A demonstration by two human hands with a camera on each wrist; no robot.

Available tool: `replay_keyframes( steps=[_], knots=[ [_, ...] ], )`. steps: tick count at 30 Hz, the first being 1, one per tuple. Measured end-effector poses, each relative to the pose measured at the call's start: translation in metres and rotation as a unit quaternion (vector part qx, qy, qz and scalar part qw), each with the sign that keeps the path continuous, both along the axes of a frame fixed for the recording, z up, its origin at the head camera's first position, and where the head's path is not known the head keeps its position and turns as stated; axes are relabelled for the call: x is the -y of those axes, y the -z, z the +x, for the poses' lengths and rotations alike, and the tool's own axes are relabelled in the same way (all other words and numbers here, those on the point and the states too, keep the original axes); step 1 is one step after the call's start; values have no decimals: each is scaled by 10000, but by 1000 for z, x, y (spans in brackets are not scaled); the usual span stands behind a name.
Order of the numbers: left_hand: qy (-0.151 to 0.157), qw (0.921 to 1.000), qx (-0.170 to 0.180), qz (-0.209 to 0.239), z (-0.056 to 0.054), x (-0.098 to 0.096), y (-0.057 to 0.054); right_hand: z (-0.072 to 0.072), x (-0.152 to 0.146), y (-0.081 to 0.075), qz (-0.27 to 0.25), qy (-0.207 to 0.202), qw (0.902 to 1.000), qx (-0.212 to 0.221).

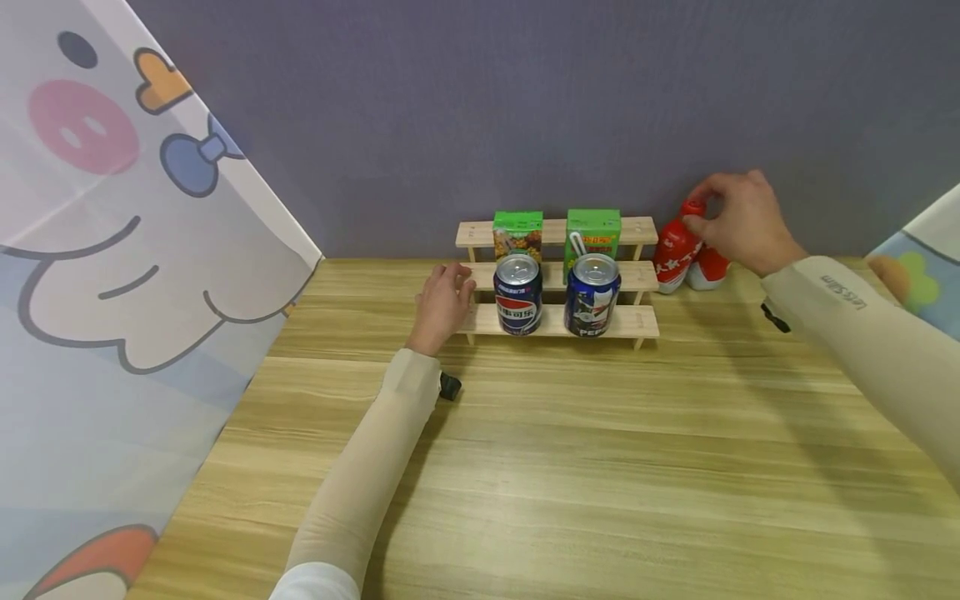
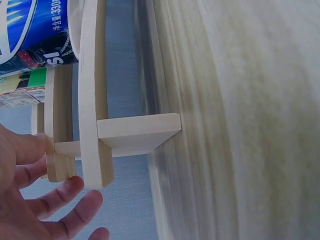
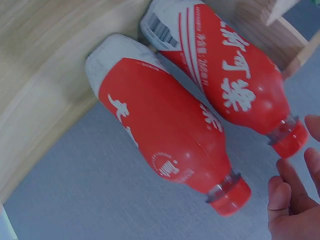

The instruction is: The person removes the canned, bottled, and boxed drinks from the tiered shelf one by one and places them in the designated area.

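My left hand (image 1: 441,308) is at the left end of a small three-tier wooden rack (image 1: 555,320). In the left wrist view its thumb and index finger pinch the end of the middle board; the other fingers hang loose. My right hand (image 1: 746,218) reaches over two red-and-white cola bottles beside the rack's right end. Its fingers spread around the red cap of the bottle nearer the rack (image 3: 235,70), a small gap showing between fingertips and cap in the right wrist view. The other bottle (image 3: 160,115) stands close beside it.
Two Pepsi cans, one dark blue (image 1: 517,304) and one brighter blue (image 1: 592,304), stand on the rack's lower front. Behind them are two green drink cartons (image 1: 519,223). A grey partition (image 1: 525,108) rises behind the wooden table (image 1: 570,467); a cartoon-printed panel (image 1: 112,250) borders the left.
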State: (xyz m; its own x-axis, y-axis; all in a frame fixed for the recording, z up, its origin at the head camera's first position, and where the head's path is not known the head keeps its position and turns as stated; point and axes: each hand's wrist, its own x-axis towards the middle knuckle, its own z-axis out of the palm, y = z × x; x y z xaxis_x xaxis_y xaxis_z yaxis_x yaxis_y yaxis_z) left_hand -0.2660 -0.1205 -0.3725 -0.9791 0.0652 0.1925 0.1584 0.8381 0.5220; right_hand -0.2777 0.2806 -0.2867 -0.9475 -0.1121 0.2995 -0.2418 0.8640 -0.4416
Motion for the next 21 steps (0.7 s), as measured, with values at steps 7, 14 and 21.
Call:
replay_keyframes(
  steps=[7, 14, 21],
  knots=[
    [-1, 10000, 38, 23, 1, 0, 0, 7, 7, -11, -97, -282, 9984, -476],
    [-37, 10000, 9, 41, 1, 0, 1, 16, 24, -19, -203, -527, 9972, -493],
    [-30, 10000, -27, 34, 1, 0, 1, 25, 43, -24, -81, -943, 9941, -529]
  ],
)
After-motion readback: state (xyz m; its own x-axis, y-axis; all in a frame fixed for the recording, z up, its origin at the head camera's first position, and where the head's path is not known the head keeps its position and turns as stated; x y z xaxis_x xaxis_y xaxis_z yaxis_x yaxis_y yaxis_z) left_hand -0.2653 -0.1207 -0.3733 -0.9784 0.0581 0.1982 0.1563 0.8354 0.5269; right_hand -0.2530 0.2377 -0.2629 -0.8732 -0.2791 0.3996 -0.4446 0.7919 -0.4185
